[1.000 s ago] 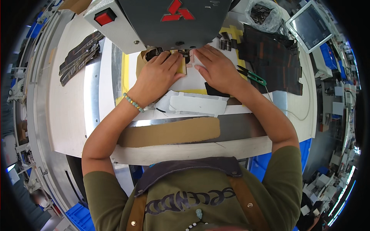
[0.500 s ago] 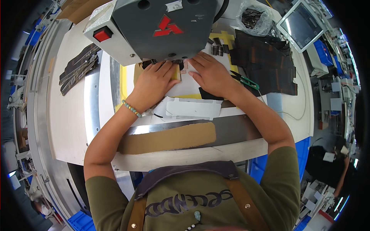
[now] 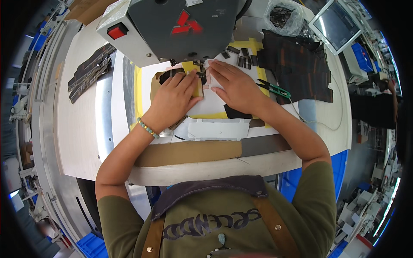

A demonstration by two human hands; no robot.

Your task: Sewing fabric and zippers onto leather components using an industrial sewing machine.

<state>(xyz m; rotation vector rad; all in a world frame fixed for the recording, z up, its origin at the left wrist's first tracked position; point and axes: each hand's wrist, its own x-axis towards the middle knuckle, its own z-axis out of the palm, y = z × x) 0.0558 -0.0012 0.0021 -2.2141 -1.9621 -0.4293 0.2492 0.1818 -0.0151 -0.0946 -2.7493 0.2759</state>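
Note:
My left hand (image 3: 172, 96) lies palm down, fingers outstretched, on a tan and yellow flat piece (image 3: 199, 89) with dark fabric (image 3: 167, 76) at its far side. Its fingertips are close to the needle area (image 3: 200, 71) under a grey sewing machine head (image 3: 180, 36). On the right of that area, my right hand (image 3: 238, 86) rests flat on the white work surface, fingers together and extended, thumb apart. Its fingertips are near small pink markings (image 3: 208, 77). A black piece (image 3: 237, 112) lies by my right wrist. Whatever lies under my palms is hidden.
Right of my right hand lie green-handled thread snips (image 3: 275, 89) and dark plaid fabric pieces (image 3: 297, 69). Small dark pieces (image 3: 245, 60) sit beyond it. Plaid strips (image 3: 90, 73) lie at left, a white template (image 3: 219, 129) nearer me. A bag (image 3: 284, 19) and screen (image 3: 335, 28) stand far right.
The view has shifted slightly, so the machine head sits higher and more of the dark fabric by my left fingers shows. Both hands keep nearly the same pose. A person at far right has moved.

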